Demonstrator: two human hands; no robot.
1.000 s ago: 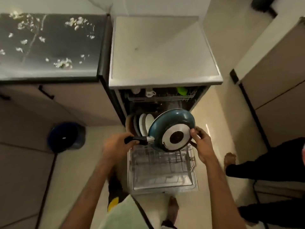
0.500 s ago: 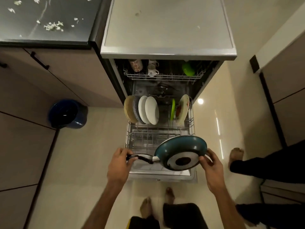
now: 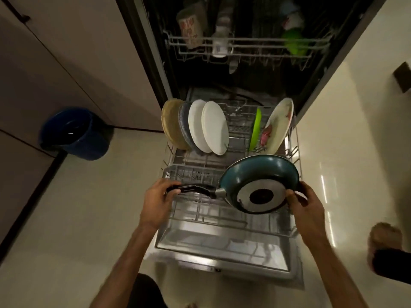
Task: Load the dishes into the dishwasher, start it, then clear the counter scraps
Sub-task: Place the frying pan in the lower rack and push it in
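My view has dropped closer than half a second ago, so the round blue bin [image 3: 75, 134] on the glossy cream floor [image 3: 89, 207] at far left looks larger, and the open dishwasher [image 3: 155, 70] now fills the middle. In the wire lower rack [image 3: 200, 210], the left-hand row stands as before: a matte tan plate [image 3: 171, 125], a grey-blue plate [image 3: 183, 127] and two smooth white plates [image 3: 213, 130], all on edge and leaning right. Just in front of them my left hand [image 3: 156, 203] stays curled tight round the end of the slim black handle [image 3: 193, 188]. The pan [image 3: 255, 172] has moved from the rack's front edge to above its right front part. It is tilted with its underside toward me, showing teal enamel walls and a flat steel disc with a dark centre. My right hand [image 3: 308, 207] still grips the pan's far rim, fingers hooked behind it and thumb pressed on the steel disc. Beyond the pan, a thin lime-green plate [image 3: 255, 130] and a cream plate with a red pattern [image 3: 279, 125] lean on edge, unmoved. Above, the upper rack [image 3: 244, 44] carries a patterned mug [image 3: 189, 27], a white cup [image 3: 220, 41] and something bright green [image 3: 293, 41], all blurred. The shiny metal door [image 3: 222, 256] lies flat below the rack. At far right another person's bare foot [image 3: 385, 236] rests on the floor.
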